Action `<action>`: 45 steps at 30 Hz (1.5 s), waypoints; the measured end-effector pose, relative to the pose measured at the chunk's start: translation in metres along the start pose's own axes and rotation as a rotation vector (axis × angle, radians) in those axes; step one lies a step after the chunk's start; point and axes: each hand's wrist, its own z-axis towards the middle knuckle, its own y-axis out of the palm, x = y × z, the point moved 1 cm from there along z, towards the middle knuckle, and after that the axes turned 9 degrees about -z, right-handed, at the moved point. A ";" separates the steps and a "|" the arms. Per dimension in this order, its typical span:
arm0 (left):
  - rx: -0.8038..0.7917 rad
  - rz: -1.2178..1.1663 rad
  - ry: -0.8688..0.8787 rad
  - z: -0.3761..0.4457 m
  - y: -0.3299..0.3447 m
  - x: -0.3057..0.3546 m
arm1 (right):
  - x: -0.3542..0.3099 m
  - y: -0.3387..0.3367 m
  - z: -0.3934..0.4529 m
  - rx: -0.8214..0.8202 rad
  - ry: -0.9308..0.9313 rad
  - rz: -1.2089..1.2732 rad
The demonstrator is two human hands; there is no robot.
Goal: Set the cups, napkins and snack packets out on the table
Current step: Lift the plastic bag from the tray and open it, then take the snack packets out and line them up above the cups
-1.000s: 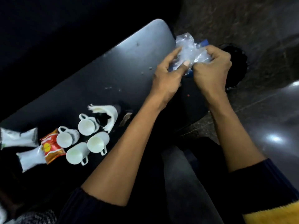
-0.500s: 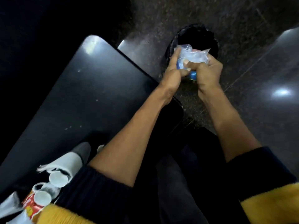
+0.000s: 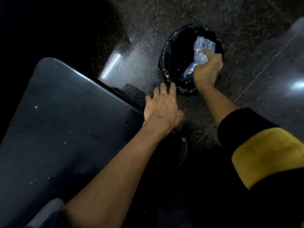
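Note:
My right hand point(image 3: 207, 69) is shut on a crumpled clear plastic wrapper point(image 3: 202, 48) with a blue patch, held over the mouth of a black-lined bin point(image 3: 166, 51) on the floor. My left hand point(image 3: 162, 106) hovers open, fingers spread, just past the right edge of the dark table point(image 3: 57, 112) and short of the bin. It holds nothing. A pale rounded thing point(image 3: 47, 209), probably one of the white cups, shows at the bottom left, mostly hidden by my left forearm. No napkins or snack packets are in view.
The floor point(image 3: 181, 12) is dark speckled stone with bright light reflections. My dark-trousered lap fills the bottom middle, and a yellow cuff point(image 3: 266, 155) on my right sleeve sits at the right. Small white crumbs dot the table.
My view swung right and down, so the cups and packets left the frame. My left hand let go of the wrapper and drew back; my right hand carried it lower over the bin.

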 end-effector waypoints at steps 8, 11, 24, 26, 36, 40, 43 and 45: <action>-0.055 -0.117 0.024 0.027 0.005 0.000 | 0.025 0.057 0.010 -0.753 0.042 -0.648; -0.061 -0.135 0.012 0.031 0.007 0.001 | 0.026 0.058 0.009 -0.628 -0.015 -0.663; 0.327 -0.830 -0.152 -0.021 -0.031 -0.004 | -0.059 -0.050 -0.118 -0.432 0.071 0.333; 0.388 -0.977 -0.188 -0.041 -0.038 -0.013 | -0.079 -0.066 -0.146 -0.437 0.036 0.354; 0.708 -1.719 -0.198 -0.197 -0.082 -0.076 | -0.201 -0.114 -0.290 -0.514 -0.274 0.423; 0.843 -1.895 -0.182 -0.271 -0.088 -0.124 | -0.242 -0.113 -0.365 -0.618 -0.390 0.410; 0.943 -1.922 -0.193 -0.326 -0.081 -0.165 | -0.263 -0.110 -0.428 -0.697 -0.461 0.393; 1.013 -1.926 -0.216 -0.367 -0.071 -0.195 | -0.272 -0.106 -0.476 -0.764 -0.497 0.375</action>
